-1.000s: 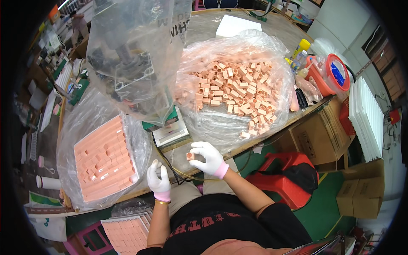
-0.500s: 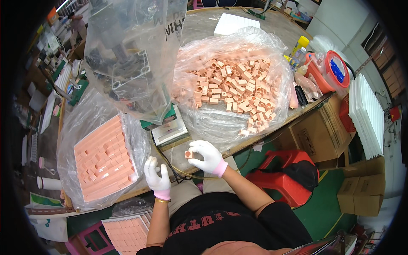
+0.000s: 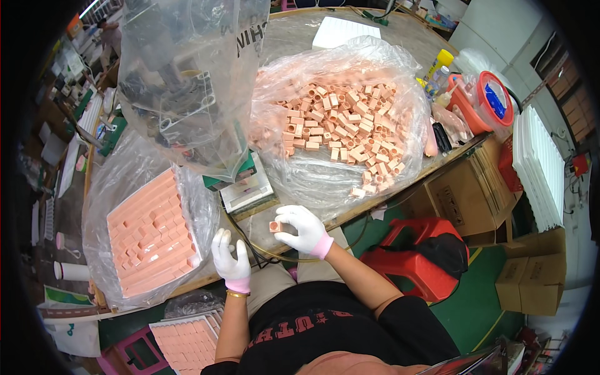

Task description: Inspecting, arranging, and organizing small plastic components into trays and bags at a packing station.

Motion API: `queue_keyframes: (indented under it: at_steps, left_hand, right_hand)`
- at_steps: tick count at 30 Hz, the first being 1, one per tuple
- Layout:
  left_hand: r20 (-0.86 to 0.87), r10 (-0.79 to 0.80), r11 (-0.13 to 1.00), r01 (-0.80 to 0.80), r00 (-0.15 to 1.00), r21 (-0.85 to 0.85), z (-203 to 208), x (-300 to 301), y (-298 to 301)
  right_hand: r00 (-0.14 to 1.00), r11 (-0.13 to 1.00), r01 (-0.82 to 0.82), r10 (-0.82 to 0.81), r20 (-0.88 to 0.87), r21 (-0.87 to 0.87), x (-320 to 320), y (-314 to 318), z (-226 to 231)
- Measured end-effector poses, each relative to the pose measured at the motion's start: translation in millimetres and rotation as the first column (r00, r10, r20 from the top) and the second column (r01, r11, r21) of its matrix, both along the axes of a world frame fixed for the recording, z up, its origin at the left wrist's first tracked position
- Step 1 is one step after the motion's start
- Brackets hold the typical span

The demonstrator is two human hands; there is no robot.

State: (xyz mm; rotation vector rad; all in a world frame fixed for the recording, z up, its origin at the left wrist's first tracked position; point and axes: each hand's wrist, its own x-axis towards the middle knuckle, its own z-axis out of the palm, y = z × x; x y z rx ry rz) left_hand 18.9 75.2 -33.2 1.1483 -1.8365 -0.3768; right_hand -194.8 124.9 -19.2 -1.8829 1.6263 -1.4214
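Observation:
In white gloves with pink cuffs, both of my hands are above my lap at the table's near edge. My right hand (image 3: 306,231) pinches a small salmon-pink block (image 3: 275,227) with a round hole between thumb and fingertips. To its left, my left hand (image 3: 231,259) is raised with the thumb apart from half-curled fingers and nothing in it. A heap of similar blocks (image 3: 350,131) lies on clear plastic sheeting beyond my right hand. Left of my left hand, rows of pink pieces (image 3: 150,231) fill a white tray (image 3: 197,259).
A machine (image 3: 187,106) under a clear plastic bag stands ahead, its base (image 3: 247,190) close to my hands. Orange containers (image 3: 465,106) and bottles line the table's right side. A red stool (image 3: 412,262) and cardboard boxes (image 3: 531,284) are at right. More filled trays (image 3: 187,340) sit low at left.
The view has shifted very slightly. My right hand still pinches the block, and my left hand keeps nearly the same pose.

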Motion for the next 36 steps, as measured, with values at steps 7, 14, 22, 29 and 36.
queue_keyframes:
  at_steps: [7, 14, 22, 29, 36]
  left_hand:
    - [0.036, 0.01, 1.0, -0.009, 0.999, -0.014, 1.4, 6.9, -3.2]
    - [-0.11, -0.036, 0.999, 0.037, 0.993, -0.001, 26.2, -10.2, -47.0]
    - [-0.196, -0.2, 0.88, 0.264, 0.96, 0.394, -7.3, -62.1, -142.5]
    - [-0.234, -0.212, 0.889, 0.286, 0.949, 0.358, -15.7, -48.9, -139.4]
    - [-0.736, -0.038, 0.742, 0.513, 0.676, 0.432, 28.0, -5.1, -50.4]
  right_hand:
    - [1.0, 0.999, -0.019, 0.018, -0.023, -0.032, 2.2, -5.2, -5.9]
    - [0.992, 0.996, -0.017, 0.005, 0.125, 0.09, -7.8, -11.7, -0.8]
    - [0.969, 0.969, 0.245, -0.245, -0.009, -0.015, -19.6, -61.4, 0.2]
    - [0.945, 0.945, 0.326, -0.325, -0.037, 0.021, -14.4, -67.5, -3.4]
    - [0.953, 0.951, 0.3, -0.302, 0.022, 0.071, -3.6, -72.4, -0.7]
